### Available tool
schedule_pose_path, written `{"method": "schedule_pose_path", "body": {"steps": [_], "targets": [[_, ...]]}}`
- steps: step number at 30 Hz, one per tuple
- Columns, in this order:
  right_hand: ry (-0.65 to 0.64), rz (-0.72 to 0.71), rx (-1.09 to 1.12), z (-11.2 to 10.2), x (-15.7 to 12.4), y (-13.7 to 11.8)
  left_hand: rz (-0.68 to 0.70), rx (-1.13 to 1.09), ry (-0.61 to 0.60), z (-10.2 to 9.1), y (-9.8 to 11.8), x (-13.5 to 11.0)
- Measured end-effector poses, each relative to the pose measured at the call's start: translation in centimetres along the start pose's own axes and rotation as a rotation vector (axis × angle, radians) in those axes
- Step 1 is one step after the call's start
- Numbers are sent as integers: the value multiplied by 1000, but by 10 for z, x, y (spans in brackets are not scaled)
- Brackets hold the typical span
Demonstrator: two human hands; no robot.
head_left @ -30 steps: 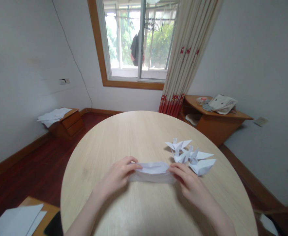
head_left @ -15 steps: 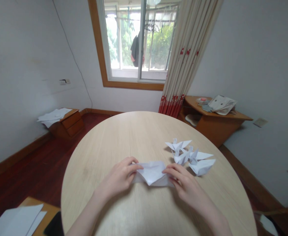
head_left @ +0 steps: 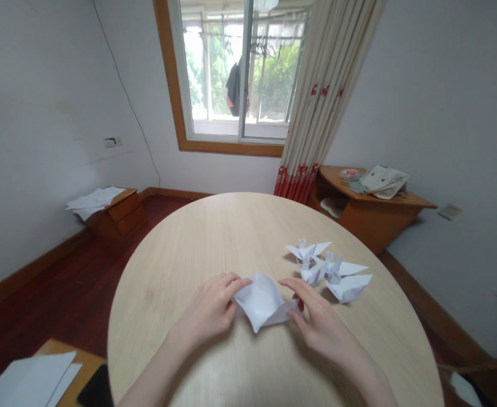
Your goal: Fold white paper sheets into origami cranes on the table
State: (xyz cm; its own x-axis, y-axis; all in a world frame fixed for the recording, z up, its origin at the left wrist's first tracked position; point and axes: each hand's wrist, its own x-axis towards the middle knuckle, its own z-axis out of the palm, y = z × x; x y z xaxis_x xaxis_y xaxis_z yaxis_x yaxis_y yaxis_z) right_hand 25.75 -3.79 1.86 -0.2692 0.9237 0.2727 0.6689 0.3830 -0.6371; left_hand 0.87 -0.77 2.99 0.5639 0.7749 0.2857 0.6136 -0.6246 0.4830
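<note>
A white sheet of paper (head_left: 262, 301), partly folded into a pointed shape, lies on the round light-wood table (head_left: 214, 237) right in front of me. My left hand (head_left: 213, 308) pinches its left edge with thumb and fingers. My right hand (head_left: 316, 316) grips the paper's right edge, fingers bent around it. Several finished white paper cranes (head_left: 328, 269) sit just beyond and to the right of my right hand.
White sheets (head_left: 26, 380) lie on a wooden surface at the lower left. A low drawer unit with papers (head_left: 104, 206) stands by the left wall. A corner shelf (head_left: 371, 198) with clutter is at the right, beside the curtain (head_left: 322, 102) and window.
The paper has gone from a long flat strip to a shorter, pointed shape as both hands pushed its ends together. The cranes have not moved.
</note>
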Motion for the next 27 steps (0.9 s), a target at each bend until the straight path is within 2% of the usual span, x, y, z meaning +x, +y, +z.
{"method": "schedule_pose_path", "body": {"steps": [8, 13, 18, 22, 27], "targets": [[-87, 24, -2, -4, 3, 7, -56, -262, 9, -4, -8, 0], [-7, -45, -23, -5, 7, 9, -112, -401, 65, 2, -14, 4], [80, -95, 64, -5, 12, 9, -198, -487, 229, 2, -13, 10], [118, -30, 164, -5, 20, 7, -292, -616, 380, 0, -13, 15], [118, 4, 227, -6, 31, 10, -374, -754, 481, 6, -19, 20]]}}
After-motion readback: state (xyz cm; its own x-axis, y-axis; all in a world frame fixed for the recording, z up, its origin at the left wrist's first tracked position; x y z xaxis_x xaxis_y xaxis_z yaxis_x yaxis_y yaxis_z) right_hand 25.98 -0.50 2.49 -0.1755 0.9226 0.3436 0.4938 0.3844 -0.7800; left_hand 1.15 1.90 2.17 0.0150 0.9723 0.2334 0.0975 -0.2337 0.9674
